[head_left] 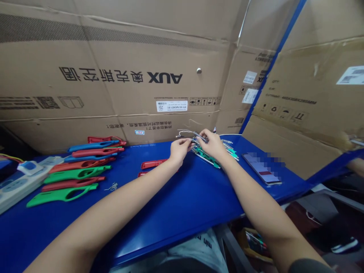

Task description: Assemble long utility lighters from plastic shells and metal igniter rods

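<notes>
Over the back of the blue table, my left hand and my right hand are held close together. A thin grey metal tube lies in the closed fingers of my right hand. My left thumb and fingertips pinch a small dark part beside it; its exact kind is too small to make out. A thin white wire sticks out to the left above my left hand. Beneath my right hand lies a pile of metal rods with green parts, partly hidden by it. Red casing halves lie behind my left forearm.
Several red, green and blue lighter casings lie in a row at the left, beside a white power strip. A small tangle of wire is nearby. A phone lies at the right. Cardboard walls close off the back and right.
</notes>
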`<control>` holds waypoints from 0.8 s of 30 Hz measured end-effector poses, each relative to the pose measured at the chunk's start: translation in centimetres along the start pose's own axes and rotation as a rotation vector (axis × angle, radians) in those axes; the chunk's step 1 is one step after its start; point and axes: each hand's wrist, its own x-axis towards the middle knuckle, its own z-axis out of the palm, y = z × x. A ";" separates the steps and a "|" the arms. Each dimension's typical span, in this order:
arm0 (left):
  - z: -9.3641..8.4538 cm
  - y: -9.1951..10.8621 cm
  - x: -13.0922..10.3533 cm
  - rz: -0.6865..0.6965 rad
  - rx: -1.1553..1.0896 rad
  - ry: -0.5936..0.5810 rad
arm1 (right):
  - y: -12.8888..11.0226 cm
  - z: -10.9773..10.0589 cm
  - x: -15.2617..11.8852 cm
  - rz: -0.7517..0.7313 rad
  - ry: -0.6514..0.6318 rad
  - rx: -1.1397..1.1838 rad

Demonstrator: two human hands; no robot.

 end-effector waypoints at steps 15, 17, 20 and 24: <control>-9.8 3.6 -5.1 0.244 0.695 -0.255 | -1.9 -0.1 -0.6 -0.075 -0.027 0.046; -12.1 4.1 -7.4 0.492 1.102 -0.390 | -2.5 0.1 -0.9 -0.103 -0.063 0.065; -14.5 4.5 -9.8 0.602 1.371 -0.397 | -3.2 0.7 -1.5 -0.136 -0.130 0.082; -15.7 4.3 -10.2 0.546 1.421 -0.425 | -3.7 1.8 -2.3 -0.222 -0.202 0.108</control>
